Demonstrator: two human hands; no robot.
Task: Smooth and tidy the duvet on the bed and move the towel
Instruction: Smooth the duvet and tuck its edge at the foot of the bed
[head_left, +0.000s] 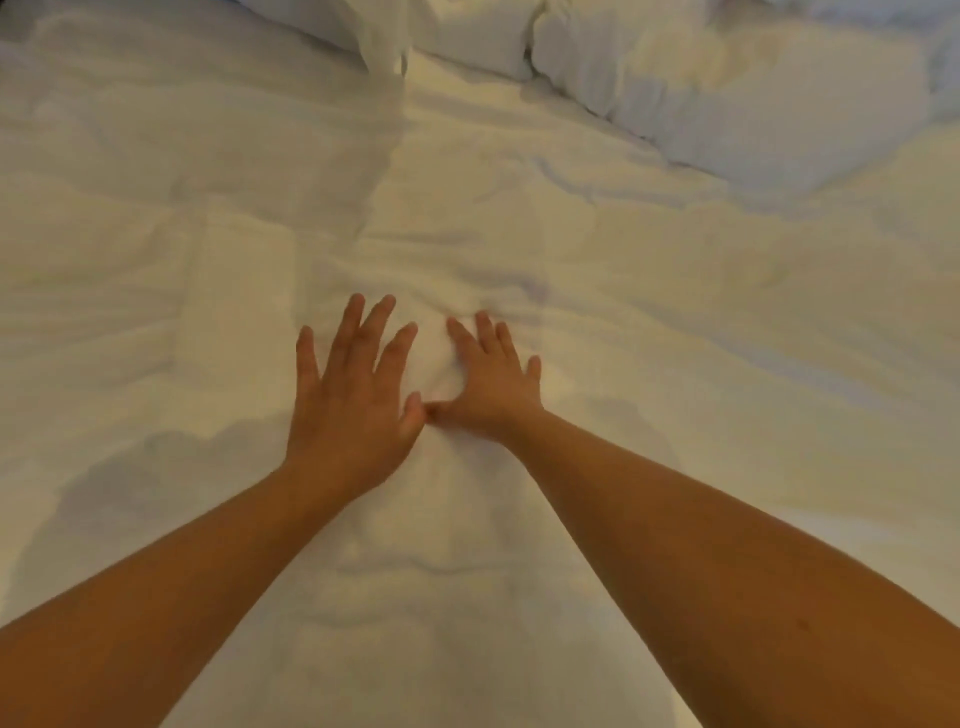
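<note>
A white duvet (649, 291) covers the whole bed, with soft creases running across its middle. My left hand (353, 395) lies flat on it with fingers spread, palm down. My right hand (493, 379) rests flat beside it, fingers apart, and the two thumbs touch. A small ridge of fabric bunches just beyond my fingertips. Both forearms stretch in from the bottom corners. I cannot pick out a towel in this view.
White pillows (675, 88) are heaped at the head of the bed, upper right. Another rumpled white fold (384, 47) sits at the top centre. The duvet spreads wide to both sides of my hands.
</note>
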